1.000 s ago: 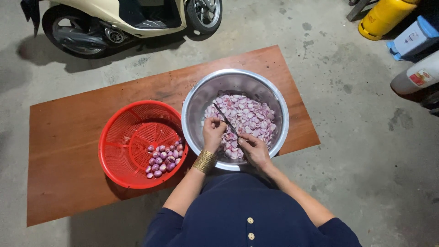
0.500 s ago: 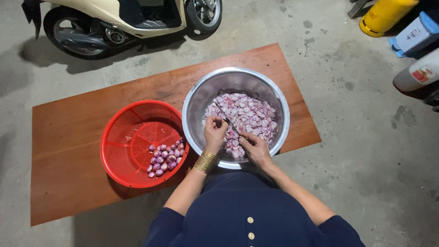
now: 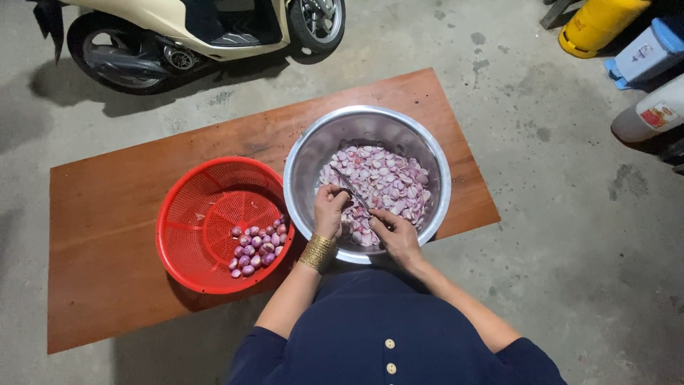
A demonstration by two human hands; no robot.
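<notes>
While both hands work over the near rim of the steel bowl (image 3: 367, 117), the left hand (image 3: 330, 210) is closed around a knife (image 3: 350, 188) and the right hand (image 3: 394, 233) pinches a small shallot, so slices drop straight onto the pile of sliced shallots (image 3: 381, 182). Whole shallots (image 3: 256, 242) sit in the red basket (image 3: 196, 214), touching the bowl's left side for short reach. Both rest on a brown wooden board (image 3: 107, 214) on stained concrete floor (image 3: 570, 214); scooter (image 3: 199, 28) beyond the far edge, yellow gas cylinder (image 3: 598, 25) off the far right corner.

A dark navy short-sleeved top (image 3: 385, 335) with pale buttons (image 3: 389, 344) is worn, and gold bangles (image 3: 318, 252) are stacked on the left wrist.
</notes>
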